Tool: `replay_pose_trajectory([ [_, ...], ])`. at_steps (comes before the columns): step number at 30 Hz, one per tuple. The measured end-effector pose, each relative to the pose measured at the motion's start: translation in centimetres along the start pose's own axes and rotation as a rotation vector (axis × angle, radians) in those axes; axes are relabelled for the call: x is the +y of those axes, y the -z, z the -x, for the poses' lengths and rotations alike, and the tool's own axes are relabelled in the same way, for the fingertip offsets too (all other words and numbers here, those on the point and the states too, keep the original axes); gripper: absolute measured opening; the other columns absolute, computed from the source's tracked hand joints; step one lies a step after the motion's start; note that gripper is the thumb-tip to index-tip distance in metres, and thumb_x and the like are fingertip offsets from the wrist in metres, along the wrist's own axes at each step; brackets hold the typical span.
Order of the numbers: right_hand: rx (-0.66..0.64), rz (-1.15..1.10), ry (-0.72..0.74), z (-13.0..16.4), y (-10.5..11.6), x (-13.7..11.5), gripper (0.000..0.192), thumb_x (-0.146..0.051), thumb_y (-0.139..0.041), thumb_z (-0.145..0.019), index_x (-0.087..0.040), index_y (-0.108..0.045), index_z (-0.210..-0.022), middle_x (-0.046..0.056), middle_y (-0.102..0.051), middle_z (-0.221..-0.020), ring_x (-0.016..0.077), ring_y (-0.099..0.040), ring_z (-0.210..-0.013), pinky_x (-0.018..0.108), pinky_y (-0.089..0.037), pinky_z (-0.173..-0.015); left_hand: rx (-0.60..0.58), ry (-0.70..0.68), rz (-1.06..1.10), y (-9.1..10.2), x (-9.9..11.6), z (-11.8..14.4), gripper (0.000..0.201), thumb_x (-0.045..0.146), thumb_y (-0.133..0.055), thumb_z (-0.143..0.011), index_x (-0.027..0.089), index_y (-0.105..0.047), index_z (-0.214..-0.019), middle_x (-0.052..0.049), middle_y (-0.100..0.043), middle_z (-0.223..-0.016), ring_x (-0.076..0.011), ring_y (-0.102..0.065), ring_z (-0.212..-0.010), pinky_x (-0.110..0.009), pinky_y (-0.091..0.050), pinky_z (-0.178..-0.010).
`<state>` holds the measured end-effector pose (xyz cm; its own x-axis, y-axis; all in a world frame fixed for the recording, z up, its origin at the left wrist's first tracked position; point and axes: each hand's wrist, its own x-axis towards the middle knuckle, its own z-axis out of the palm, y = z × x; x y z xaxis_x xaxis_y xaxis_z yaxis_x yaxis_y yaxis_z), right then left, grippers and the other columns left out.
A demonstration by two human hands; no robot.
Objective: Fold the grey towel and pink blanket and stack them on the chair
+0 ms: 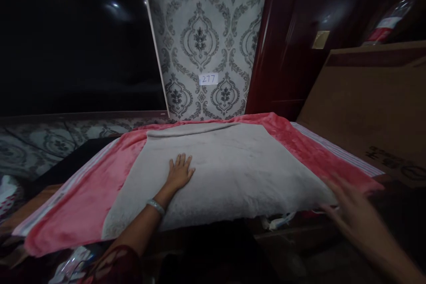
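A light grey plush cloth (219, 168) lies spread over a pink plush blanket (96, 195), its far edge folded over in a narrow roll. My left hand (180, 171) rests flat on the left part of the grey cloth, fingers spread; a pale bangle (155, 207) circles that wrist. Over at the cloth's right front corner is my right hand (354, 206), smeared by motion. Its thumb and fingers seem to lie on either side of the edge, but whether they grip it is unclear. Striped trim (336, 147) borders the blanket.
A large dark screen (76, 44) stands behind on the left. At the right is a big cardboard box (369, 97) with a red-capped bottle (388, 24) on top. A label reading 277 (208, 79) is on the patterned wall. Clear plastic packaging (75, 264) lies at the front left.
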<state>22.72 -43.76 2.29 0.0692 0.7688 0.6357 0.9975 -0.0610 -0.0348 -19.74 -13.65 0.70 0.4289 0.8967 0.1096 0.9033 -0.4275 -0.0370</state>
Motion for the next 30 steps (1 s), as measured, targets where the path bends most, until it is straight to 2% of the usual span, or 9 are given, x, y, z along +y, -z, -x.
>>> replay_pose_trajectory([
  [2,-0.050,-0.098,0.116,-2.8,-3.8,-3.2,0.069,-0.043,-0.046,-0.099,-0.035,-0.019,-0.162,0.018,-0.041,-0.156,0.0368,-0.050,-0.136,0.059,-0.047,-0.108,0.010,-0.002,0.011,0.0,0.0,0.1,0.063,0.044,-0.035,-0.102,0.020,-0.032,-0.160,-0.017,-0.025,-0.167,-0.0347,-0.019,-0.156,-0.063,-0.018,-0.122],
  [5,-0.161,-0.167,0.245,-8.1,-9.3,-8.5,0.060,-0.043,-0.044,-0.101,-0.026,-0.036,-0.157,0.019,-0.039,-0.158,0.0352,-0.045,-0.141,0.057,-0.044,-0.110,0.011,0.005,0.029,0.1,-0.1,0.4,0.063,0.045,-0.036,-0.102,0.019,-0.033,-0.159,-0.017,-0.024,-0.167,-0.0351,-0.019,-0.155,-0.063,-0.018,-0.122],
  [8,-0.260,-0.151,0.264,-12.6,-13.0,-12.2,0.057,-0.041,-0.045,-0.101,-0.024,-0.040,-0.155,0.019,-0.035,-0.161,0.0346,-0.037,-0.146,0.058,-0.043,-0.110,0.013,0.001,0.052,0.0,0.0,0.7,0.064,0.045,-0.037,-0.101,0.018,-0.034,-0.159,-0.018,-0.025,-0.167,-0.0358,-0.020,-0.155,-0.064,-0.018,-0.121],
  [10,-0.309,-0.126,0.237,-14.4,-14.8,-13.4,0.058,-0.041,-0.045,-0.101,-0.025,-0.040,-0.156,0.017,-0.033,-0.162,0.0347,-0.033,-0.149,0.061,-0.040,-0.111,0.028,-0.004,0.063,-0.2,-0.1,0.7,0.064,0.046,-0.037,-0.101,0.020,-0.034,-0.159,-0.017,-0.026,-0.167,-0.0356,-0.020,-0.155,-0.065,-0.018,-0.121],
  [15,-0.458,-0.127,0.215,-14.6,-18.9,-13.0,0.056,-0.048,-0.040,-0.102,-0.029,-0.042,-0.155,0.013,-0.034,-0.162,0.0341,-0.031,-0.149,0.065,-0.035,-0.113,0.063,-0.023,0.094,-1.1,-0.3,0.8,0.062,0.047,-0.038,-0.100,0.026,-0.035,-0.158,-0.013,-0.029,-0.166,-0.0364,-0.021,-0.155,-0.067,-0.017,-0.121],
  [19,-0.437,-0.159,0.196,-13.1,-20.8,-12.1,0.057,-0.052,-0.036,-0.102,-0.033,-0.041,-0.156,0.009,-0.033,-0.163,0.0322,-0.031,-0.150,0.065,-0.033,-0.114,0.047,-0.051,0.137,-1.5,-0.4,1.1,0.064,0.048,-0.040,-0.100,0.025,-0.035,-0.159,-0.014,-0.026,-0.167,-0.0398,-0.016,-0.155,-0.070,-0.014,-0.120],
  [22,-0.414,-0.177,0.193,-12.5,-21.3,-12.0,0.057,-0.053,-0.036,-0.101,-0.034,-0.042,-0.155,0.008,-0.033,-0.163,0.0327,-0.031,-0.150,0.065,-0.034,-0.114,-0.007,-0.077,0.167,-0.9,-1.1,0.7,0.066,0.052,-0.043,-0.098,0.027,-0.035,-0.159,-0.014,-0.026,-0.167,-0.0406,-0.021,-0.154,-0.070,-0.019,-0.119],
  [26,-0.389,-0.193,0.212,-13.3,-21.4,-11.6,0.057,-0.055,-0.039,-0.099,-0.033,-0.050,-0.150,0.009,-0.042,-0.158,0.0355,-0.041,-0.144,0.067,-0.039,-0.109,-0.020,-0.058,0.140,0.4,-3.6,-2.2,0.058,0.049,-0.040,-0.100,0.024,-0.047,-0.152,-0.016,-0.040,-0.161,-0.0359,-0.037,-0.147,-0.064,-0.030,-0.115],
  [30,-0.333,-0.253,0.237,-17.4,-21.8,-10.6,0.047,-0.045,-0.038,-0.099,-0.030,-0.063,-0.138,0.011,-0.065,-0.135,0.0323,-0.062,-0.122,0.062,-0.047,-0.103,-0.029,0.105,0.089,0.9,-6.8,-7.8,0.054,0.042,-0.037,-0.101,0.020,-0.049,-0.149,-0.017,-0.042,-0.159,-0.0342,-0.037,-0.147,-0.061,-0.029,-0.116],
])
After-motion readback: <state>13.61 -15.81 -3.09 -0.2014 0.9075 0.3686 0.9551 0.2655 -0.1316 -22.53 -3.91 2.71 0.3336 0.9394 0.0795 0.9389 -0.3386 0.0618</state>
